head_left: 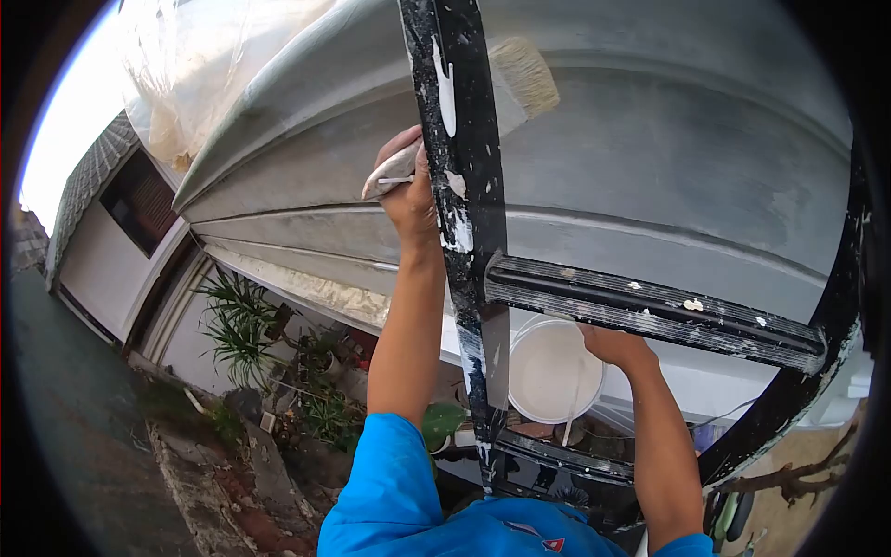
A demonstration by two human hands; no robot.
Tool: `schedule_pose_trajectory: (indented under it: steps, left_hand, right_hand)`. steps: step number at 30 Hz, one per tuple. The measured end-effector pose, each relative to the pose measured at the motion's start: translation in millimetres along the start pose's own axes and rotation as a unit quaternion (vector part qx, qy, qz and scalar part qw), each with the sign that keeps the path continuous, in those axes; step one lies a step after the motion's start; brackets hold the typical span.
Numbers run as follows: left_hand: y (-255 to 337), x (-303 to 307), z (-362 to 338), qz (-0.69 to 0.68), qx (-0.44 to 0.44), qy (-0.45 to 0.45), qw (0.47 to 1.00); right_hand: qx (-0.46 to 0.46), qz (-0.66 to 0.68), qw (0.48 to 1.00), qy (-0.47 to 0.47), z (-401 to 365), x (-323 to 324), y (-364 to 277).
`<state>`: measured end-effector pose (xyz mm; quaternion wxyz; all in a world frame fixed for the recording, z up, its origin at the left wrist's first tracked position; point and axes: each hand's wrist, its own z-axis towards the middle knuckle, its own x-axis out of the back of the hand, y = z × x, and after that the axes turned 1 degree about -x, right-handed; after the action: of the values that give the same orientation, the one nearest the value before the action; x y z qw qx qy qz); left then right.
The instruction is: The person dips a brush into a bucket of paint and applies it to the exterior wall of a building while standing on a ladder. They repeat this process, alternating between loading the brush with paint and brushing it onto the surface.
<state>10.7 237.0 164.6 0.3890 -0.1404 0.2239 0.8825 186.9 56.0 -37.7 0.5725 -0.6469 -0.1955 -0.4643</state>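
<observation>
My left hand [413,190] is closed around the pale handle of a wide paintbrush [527,79], reaching up at the ladder's left rail. The rail of the black, paint-splashed ladder [469,186] hides the middle of the brush; its cream bristles show on the right, against the grey moulded wall [650,139]. Lower down, my right hand [613,348] is closed at the upper right rim of a white bucket [513,408], its knuckles partly behind a ladder rung [650,306]. Pale, off-white paint [548,371] lies inside the bucket.
A lower ladder rung [566,459] crosses close to my body. Green plants [237,325] and rubble-strewn ground [232,483] lie below left, beside a building with a dark window [139,200]. Clear plastic sheeting [176,74] hangs at upper left. Dry branches [789,478] show at lower right.
</observation>
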Motion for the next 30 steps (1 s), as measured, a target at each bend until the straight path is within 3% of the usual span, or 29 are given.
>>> schedule_pose_trajectory:
  steps: [4, 7, 9, 11, 13, 14, 17, 18, 21, 23, 25, 28, 30]
  left_hand:
    - [3.2, -17.5, 17.4, 0.045, -0.101, -0.032, 0.993]
    - [4.7, 34.1, 31.0, 0.053, -0.122, 0.048, 0.99]
    - [11.0, 92.4, 43.8, 0.143, -0.171, 0.165, 0.961]
    - [16.8, 156.3, 54.6, 0.222, -0.168, 0.278, 0.919]
    - [24.0, 164.5, 50.3, 0.24, -0.17, 0.291, 0.91]
    - [26.9, 168.6, 49.5, 0.247, -0.174, 0.297, 0.906]
    - [11.4, 103.3, 27.9, 0.287, -0.2, 0.213, 0.912]
    - [-0.3, 81.4, 19.8, 0.319, -0.207, 0.185, 0.906]
    - [-20.1, 8.3, -14.5, 0.284, -0.255, 0.126, 0.916]
    - [-13.2, -22.5, -31.8, 0.222, -0.212, 0.099, 0.947]
    - [-11.9, -28.2, -41.8, 0.071, -0.128, 0.056, 0.988]
    - [-6.7, -14.7, -38.6, 0.067, -0.129, -0.015, 0.989]
    - [-11.5, 18.7, -20.3, 0.152, -0.17, 0.048, 0.972]
  right_hand:
    - [0.013, -0.038, 0.997, -0.067, -5.3, 27.4, -25.4]
    - [0.025, -0.038, 0.997, -0.06, -5.7, 19.6, -17.1]
    - [0.066, -0.043, 0.997, -0.011, -3.5, 9.9, -7.9]
    - [0.044, -0.034, 0.998, -0.041, -3.0, 13.4, -12.3]
    - [0.055, -0.052, 0.997, -0.03, -1.5, 12.2, -16.7]
    - [-0.002, -0.03, 0.998, -0.063, -2.2, 15.2, -20.8]
    - [0.098, -0.062, 0.993, -0.028, 6.6, 1.2, 2.8]
    - [0.037, -0.005, 0.998, -0.049, 3.5, 8.1, -7.6]
    - [-0.01, 0.003, 0.996, -0.085, 1.7, 16.6, -14.7]
    - [-0.011, 0.024, 0.997, -0.074, 2.7, 16.5, -11.0]
    - [-0.016, 0.038, 0.996, -0.081, -1.5, 21.6, -19.1]
    - [-0.015, 0.034, 0.996, -0.078, -1.6, 22.0, -20.9]
    - [0.003, 0.028, 0.997, -0.068, -0.2, 17.0, -12.5]
